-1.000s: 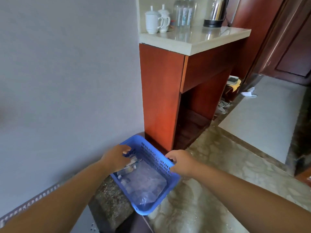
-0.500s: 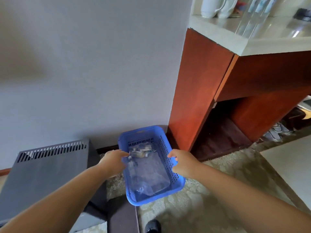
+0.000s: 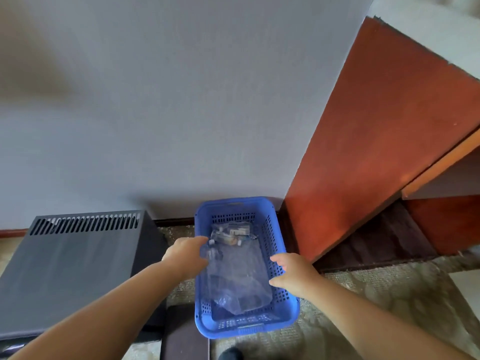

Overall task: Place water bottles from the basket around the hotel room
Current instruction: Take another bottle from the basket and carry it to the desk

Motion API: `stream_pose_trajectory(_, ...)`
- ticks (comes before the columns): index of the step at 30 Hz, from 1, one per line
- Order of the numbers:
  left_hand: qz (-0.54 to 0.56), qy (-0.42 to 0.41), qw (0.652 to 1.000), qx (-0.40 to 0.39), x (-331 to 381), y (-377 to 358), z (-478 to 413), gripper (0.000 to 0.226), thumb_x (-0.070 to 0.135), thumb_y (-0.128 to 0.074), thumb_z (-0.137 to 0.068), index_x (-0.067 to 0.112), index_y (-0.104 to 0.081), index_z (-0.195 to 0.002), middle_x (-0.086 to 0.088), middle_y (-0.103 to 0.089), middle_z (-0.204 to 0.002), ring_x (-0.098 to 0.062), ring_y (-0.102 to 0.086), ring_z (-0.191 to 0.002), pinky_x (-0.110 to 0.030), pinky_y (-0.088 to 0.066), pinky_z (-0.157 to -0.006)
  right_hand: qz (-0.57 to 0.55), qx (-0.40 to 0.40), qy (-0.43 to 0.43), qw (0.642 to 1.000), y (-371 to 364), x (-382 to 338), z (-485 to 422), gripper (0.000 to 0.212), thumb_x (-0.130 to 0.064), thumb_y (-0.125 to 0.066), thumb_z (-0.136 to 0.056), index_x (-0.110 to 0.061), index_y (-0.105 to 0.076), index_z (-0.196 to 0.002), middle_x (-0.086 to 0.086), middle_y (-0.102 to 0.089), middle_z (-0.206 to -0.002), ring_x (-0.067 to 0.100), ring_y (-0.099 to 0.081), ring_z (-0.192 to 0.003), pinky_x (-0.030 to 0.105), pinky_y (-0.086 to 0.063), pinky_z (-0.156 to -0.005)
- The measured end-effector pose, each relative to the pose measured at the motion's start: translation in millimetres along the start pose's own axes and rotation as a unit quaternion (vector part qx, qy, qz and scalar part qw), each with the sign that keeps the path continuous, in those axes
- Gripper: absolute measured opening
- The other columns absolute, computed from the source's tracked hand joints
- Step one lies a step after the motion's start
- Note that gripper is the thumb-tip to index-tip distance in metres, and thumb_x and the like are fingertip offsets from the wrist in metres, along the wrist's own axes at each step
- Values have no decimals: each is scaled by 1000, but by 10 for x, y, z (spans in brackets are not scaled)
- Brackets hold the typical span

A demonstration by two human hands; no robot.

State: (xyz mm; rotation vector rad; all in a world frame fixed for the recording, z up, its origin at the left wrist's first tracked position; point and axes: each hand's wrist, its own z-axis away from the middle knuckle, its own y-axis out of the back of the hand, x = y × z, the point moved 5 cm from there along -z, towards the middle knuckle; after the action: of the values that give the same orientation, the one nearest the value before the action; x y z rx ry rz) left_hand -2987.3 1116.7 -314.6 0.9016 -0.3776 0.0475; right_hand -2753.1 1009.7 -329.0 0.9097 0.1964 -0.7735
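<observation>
A blue perforated plastic basket (image 3: 279,315) is low over the patterned carpet, close to the grey wall. Clear water bottles (image 3: 239,276) lie flat inside it, their caps toward the wall. My left hand (image 3: 185,255) grips the basket's left rim, fingers curled over the edge near the bottle caps. On the right rim my right hand (image 3: 294,272) holds on, thumb and fingers hooked over the side wall. I cannot tell whether the basket touches the floor.
A dark grey box with a vent grille (image 3: 78,268) stands left of the basket. The red-brown wooden counter side panel (image 3: 363,152) rises on the right, with an open recess under it. A dark block (image 3: 184,333) and a shoe tip (image 3: 230,354) are near my feet.
The basket has come down toward the floor by the wall, both hands still on its rims. My view has tilted down, so the countertop with cups and bottles has left the frame.
</observation>
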Motion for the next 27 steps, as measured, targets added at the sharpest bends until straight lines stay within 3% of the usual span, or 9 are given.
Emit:
stream_pose_trajectory(5,-16,69,997,-2,-126,-382,-460,41,25,-49,-81,27,-53,-121,-5,-57,-124,-25,-59,-102,-38,-54,-84,46,-43,0,998,-148,279,-594,64,-26,-67,-81,-20,-41,-139,5,-44,-145,18,-46,-129,25,-40,-96)
stream_pose_trajectory(11,11,108,993,-51,-339,-1512,-1206,34,22,-43,-86,27,-57,-117,-6,-60,-124,-28,-58,-112,-35,-49,-93,57,-75,-1,996,-648,833,-1562,52,-17,-59,-88,-13,-45,-137,8,-48,-142,21,-46,-130,24,-40,-96)
stream_pose_trajectory(13,8,109,992,-65,-436,-1942,-1478,37,16,-43,-87,23,-55,-122,-6,-59,-127,-27,-57,-115,-34,-48,-94,49,-63,5,997,-887,1002,-1926,23,-11,-54,-86,-17,-66,-104,8,-64,-111,23,-56,-117,25,-40,-76)
stream_pose_trajectory(14,10,107,993,-57,-490,-2123,-1647,43,14,-43,-86,25,-51,-128,-4,-58,-130,-27,-56,-117,-34,-47,-96,53,-53,16,997,-1027,1076,-2150,13,-10,-53,-83,-17,-63,-81,7,-62,-91,25,-60,-106,27,-36,-68)
stream_pose_trajectory(15,16,107,993,-38,-553,-2279,-1833,52,12,-43,-85,30,-45,-133,-2,-55,-134,-25,-55,-120,-33,-46,-97,57,-51,29,997,-1193,1141,-2375,10,-10,-53,-82,-13,-61,-77,8,-60,-86,25,-61,-101,29,-36,-66)
stream_pose_trajectory(18,24,104,994,14,-827,-2748,-2532,59,12,-42,-82,35,-40,-137,3,-48,-141,-23,-50,-125,-34,-44,-99,59,-58,56,995,-1781,1331,-3137,42,-20,-56,-86,-14,-56,-128,6,-60,-125,22,-58,-112,22,-41,-76)
stream_pose_trajectory(22,-9,90,995,34,-1235,-3458,-3623,50,12,-45,-85,21,-46,-134,-6,-46,-138,-26,-47,-124,-37,-41,-102,87,-65,60,992,-2569,1714,-4215,42,-16,-56,-86,-8,-55,-128,13,-56,-134,26,-54,-120,30,-47,-94)
stream_pose_trajectory(25,43,86,991,95,-1401,-3716,-4227,31,13,-44,-88,10,-63,-113,-13,-59,-121,-29,-58,-107,-32,-44,-87,85,-60,63,993,-2775,1867,-4776,48,-22,-59,-88,-15,-49,-134,8,-50,-140,22,-50,-125,27,-42,-99)
stream_pose_trajectory(27,100,94,984,116,-1474,-3836,-4552,29,16,-44,-90,6,-62,-111,-16,-63,-114,-32,-60,-102,-32,-45,-83,76,-29,59,995,-2763,1944,-5060,50,-27,-62,-87,-16,-49,-134,6,-52,-136,21,-51,-123,26,-42,-96)
